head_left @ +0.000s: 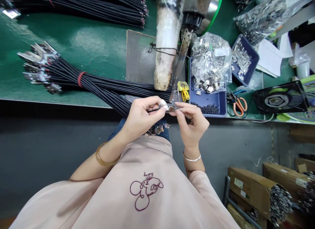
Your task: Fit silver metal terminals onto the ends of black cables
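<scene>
Between finger and thumb, my left hand (145,115) pinches the end of a black cable, with a white wrap on one fingertip. Fingertips of my right hand (190,120) are closed on a small metal connector (171,108) at that cable's end. The two hands almost meet at the table's front edge. Beyond my left hand lies a bundle of black cables (103,86) tied with a red band (80,79); metal connectors (41,66) show at its far left end. More cable ends with connectors (158,127) hang over my lap, partly hidden by my left hand.
A white-wrapped tube (166,41) and a metal strip (180,61) come down just beyond my hands. To the right stand a blue tray (222,105) of small parts, a second blue bin (256,59), orange-handled pliers (240,106) and a black fan (280,99). Cardboard boxes (248,189) sit lower right.
</scene>
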The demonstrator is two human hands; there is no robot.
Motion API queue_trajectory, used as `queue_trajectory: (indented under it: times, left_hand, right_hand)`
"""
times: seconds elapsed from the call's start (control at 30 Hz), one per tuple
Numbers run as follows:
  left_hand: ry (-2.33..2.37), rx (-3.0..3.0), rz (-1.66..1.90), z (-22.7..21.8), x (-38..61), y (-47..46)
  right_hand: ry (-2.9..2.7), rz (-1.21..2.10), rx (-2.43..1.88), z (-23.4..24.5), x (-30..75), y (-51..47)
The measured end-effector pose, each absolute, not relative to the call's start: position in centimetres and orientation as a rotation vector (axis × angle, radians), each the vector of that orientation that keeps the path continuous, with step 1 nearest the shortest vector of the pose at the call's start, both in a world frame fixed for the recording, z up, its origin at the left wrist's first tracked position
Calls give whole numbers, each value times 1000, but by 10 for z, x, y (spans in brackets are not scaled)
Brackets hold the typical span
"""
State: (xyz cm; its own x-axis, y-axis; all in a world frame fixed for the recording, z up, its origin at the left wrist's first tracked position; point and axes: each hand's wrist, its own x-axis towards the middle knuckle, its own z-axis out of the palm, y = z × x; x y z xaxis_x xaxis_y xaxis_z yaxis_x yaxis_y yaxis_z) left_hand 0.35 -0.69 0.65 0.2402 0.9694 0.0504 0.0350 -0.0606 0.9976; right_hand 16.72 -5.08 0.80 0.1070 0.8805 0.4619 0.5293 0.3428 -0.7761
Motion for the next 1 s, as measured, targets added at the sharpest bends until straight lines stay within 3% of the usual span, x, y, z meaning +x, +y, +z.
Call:
queue_trajectory:
  times: [0.37, 1.0]
  left_hand:
    - [1145, 1396, 1123, 8, 13, -4]
    - [1146, 1492, 1037, 12, 12, -6]
  right_hand:
    - [-1374, 713, -1328, 5, 162, -36]
    - [-1516, 632, -1331, 11, 168, -43]
